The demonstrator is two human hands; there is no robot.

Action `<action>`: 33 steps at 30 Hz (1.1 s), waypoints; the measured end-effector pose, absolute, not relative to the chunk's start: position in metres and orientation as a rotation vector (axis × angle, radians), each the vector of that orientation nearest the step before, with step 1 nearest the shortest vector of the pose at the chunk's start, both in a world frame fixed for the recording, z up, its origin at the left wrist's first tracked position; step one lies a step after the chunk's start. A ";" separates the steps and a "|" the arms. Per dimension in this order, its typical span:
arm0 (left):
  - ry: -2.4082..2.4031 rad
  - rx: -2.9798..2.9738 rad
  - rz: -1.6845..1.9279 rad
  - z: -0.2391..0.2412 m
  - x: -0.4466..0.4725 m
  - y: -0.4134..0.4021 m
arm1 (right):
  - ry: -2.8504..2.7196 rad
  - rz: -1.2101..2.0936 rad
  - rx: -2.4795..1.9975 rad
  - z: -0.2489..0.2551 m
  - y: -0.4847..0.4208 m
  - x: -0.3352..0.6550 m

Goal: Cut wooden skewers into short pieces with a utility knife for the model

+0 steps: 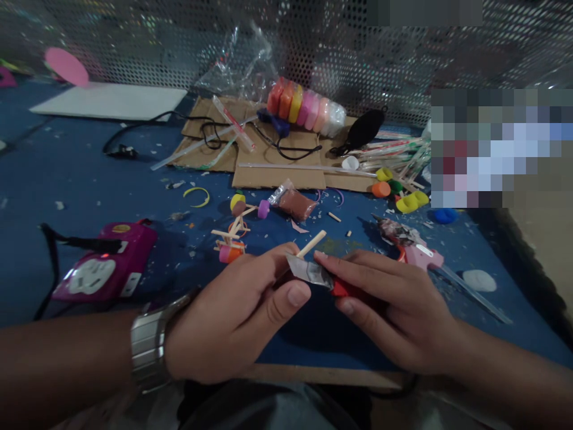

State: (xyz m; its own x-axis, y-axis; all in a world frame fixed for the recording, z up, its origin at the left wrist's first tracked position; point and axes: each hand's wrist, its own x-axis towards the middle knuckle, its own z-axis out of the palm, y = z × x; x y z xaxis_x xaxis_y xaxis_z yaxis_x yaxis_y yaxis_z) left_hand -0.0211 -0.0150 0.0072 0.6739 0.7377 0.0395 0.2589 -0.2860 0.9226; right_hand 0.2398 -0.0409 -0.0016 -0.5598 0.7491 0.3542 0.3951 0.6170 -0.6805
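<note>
My left hand [233, 322], with a metal watch [150, 349] on its wrist, is closed on a thin wooden stick [312, 243] that points up and away to the right. In my right hand [403, 310] is a knife [311, 272] with a wide blade and a red handle. Its blade lies across the lower part of the stick; whether it cuts in, I cannot tell. Just beyond my left hand sits a small frame of sticks [242, 227] with coloured caps. A clear packet of brown clay [298, 204] lies behind the stick.
A pink glue gun [418, 254] lies beyond my right hand. A purple power socket box [107, 263] with a cord stands at left. Cardboard [277, 179], clay packs [304, 107], plastic-wrapped sticks [394, 149] and loose caps [407, 203] lie at the back, before a perforated metal panel [147, 48].
</note>
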 end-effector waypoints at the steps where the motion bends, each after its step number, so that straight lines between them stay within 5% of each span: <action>1: 0.792 1.858 0.580 0.008 -0.021 -0.014 | -2.202 0.723 -0.890 -0.001 -0.041 0.240; 33: 0.900 1.545 0.683 0.013 -0.022 -0.016 | -2.155 0.690 -0.979 -0.005 -0.035 0.245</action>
